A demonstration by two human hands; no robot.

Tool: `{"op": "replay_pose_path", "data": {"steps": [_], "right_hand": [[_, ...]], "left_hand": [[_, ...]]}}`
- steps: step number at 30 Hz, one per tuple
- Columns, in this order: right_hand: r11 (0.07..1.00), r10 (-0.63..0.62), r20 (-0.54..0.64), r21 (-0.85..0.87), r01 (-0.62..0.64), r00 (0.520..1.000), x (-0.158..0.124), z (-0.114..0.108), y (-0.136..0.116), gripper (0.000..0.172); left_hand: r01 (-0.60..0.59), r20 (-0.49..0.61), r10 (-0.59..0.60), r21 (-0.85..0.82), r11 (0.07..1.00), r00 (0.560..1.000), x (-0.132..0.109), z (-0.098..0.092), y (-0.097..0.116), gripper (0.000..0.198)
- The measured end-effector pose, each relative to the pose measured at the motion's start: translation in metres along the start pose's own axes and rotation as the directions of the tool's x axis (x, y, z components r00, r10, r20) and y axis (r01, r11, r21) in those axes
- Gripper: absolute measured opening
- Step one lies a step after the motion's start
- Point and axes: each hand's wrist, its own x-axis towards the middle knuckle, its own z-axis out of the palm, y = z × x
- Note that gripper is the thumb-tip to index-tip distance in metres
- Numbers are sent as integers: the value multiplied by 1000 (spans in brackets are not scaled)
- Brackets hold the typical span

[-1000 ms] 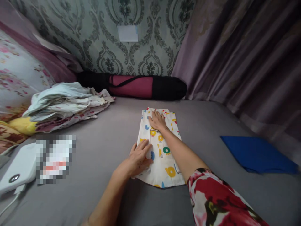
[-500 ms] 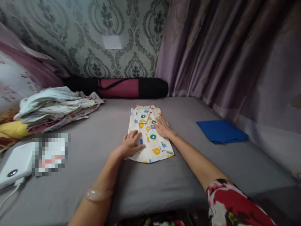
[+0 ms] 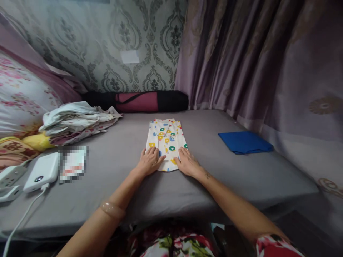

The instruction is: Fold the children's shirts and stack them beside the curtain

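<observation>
A white shirt [image 3: 167, 142] printed with yellow, blue and green shapes lies on the grey sheet [image 3: 203, 200], its sides and sleeves folded inward. The collar end points away from me. My left hand [image 3: 150, 160] rests on its near left corner, fingers spread and thumb toward the middle. On the near right corner lies my right hand [image 3: 188, 162], flat with the fingers stretched forward. Both palms cover parts of the hem edge.
A folded blue cloth [image 3: 245, 142] lies to the right. At the left are a pile of clothes [image 3: 77, 119], a white power bank [image 3: 43, 171] with a cable, a power strip [image 3: 12, 176] and a blurred packet [image 3: 73, 164]. A black and maroon long bag [image 3: 139, 101] lies against the wall.
My right hand has slid from the shirt's upper right side down to its near right corner. My left hand stays at the near left. The camera view has shifted slightly.
</observation>
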Motion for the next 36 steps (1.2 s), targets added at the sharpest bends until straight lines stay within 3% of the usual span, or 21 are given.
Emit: {"op": "replay_pose_path", "data": {"steps": [3, 7, 15, 18, 21, 25, 28, 30, 33, 36], "right_hand": [[999, 26, -57, -39, -28, 998, -11, -12, -5, 39], [992, 76, -24, -94, -78, 997, -10, -22, -7, 28], [971, 93, -65, -214, -105, 994, -11, -16, -14, 30], [979, 127, -17, -161, -128, 992, -5, -25, -8, 29], [989, 132, 62, -70, -128, 989, 4, -37, 1, 29], [998, 34, 102, 53, -40, 994, 11, -45, 11, 28], [992, -36, 156, 126, 16, 987, 13, -44, 19, 34], [994, -26, 103, 110, 15, 994, 15, -42, 24, 40], [999, -20, -53, 39, 22, 998, 21, -35, 29, 38], [997, -81, -60, -19, 80, 995, 27, -21, 27, 44]], "left_hand": [[38, 5, -38, 22, 999, 999, -11, -12, 5, 41], [73, 63, -72, -19, 997, 995, -17, -19, 3, 28], [74, 119, -80, 55, 996, 990, -18, -28, 12, 25], [24, 128, -36, 90, 996, 991, -13, -28, 10, 27], [79, 104, -82, 40, 996, 991, -9, -33, 5, 27], [99, 87, -90, -114, 988, 992, -8, -43, -2, 26], [61, 133, -34, -201, 978, 990, -7, -42, -12, 42], [91, 59, -80, -228, 969, 995, -3, -39, -21, 48], [96, -102, -120, -214, 972, 987, 7, -30, -35, 38], [-56, -128, 32, -190, 980, 991, 18, -16, -41, 33]]}}
